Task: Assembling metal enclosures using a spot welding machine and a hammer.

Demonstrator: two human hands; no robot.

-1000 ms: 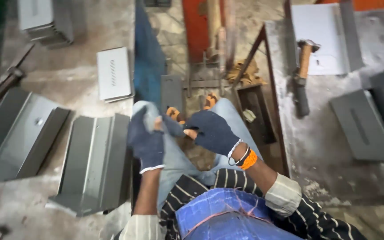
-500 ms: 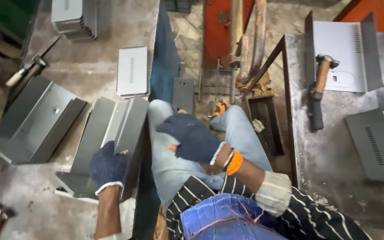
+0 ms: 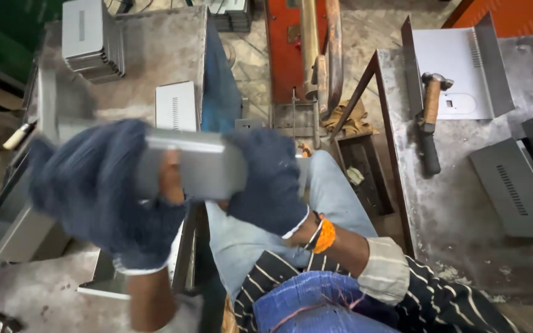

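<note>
Both my hands wear dark blue knit gloves and hold a grey bent sheet-metal panel (image 3: 192,163) lifted close to the camera. My left hand (image 3: 97,194) grips its left part, blurred by motion. My right hand (image 3: 266,182) grips its right end, an orange band at the wrist. Below them are my light blue trousers and striped sleeve.
More grey metal panels (image 3: 7,237) lie on the left bench, with a stack (image 3: 90,40) at its far end and a flat vented plate (image 3: 177,105). On the right bench lie a hammer (image 3: 430,117), a white folded panel (image 3: 458,71) and dark vented covers (image 3: 516,188). A red machine (image 3: 291,49) stands ahead.
My left hand went down to a panel on the left bench and lifted it. My right hand has come over to grip its other end. The panel is now raised near the camera.
</note>
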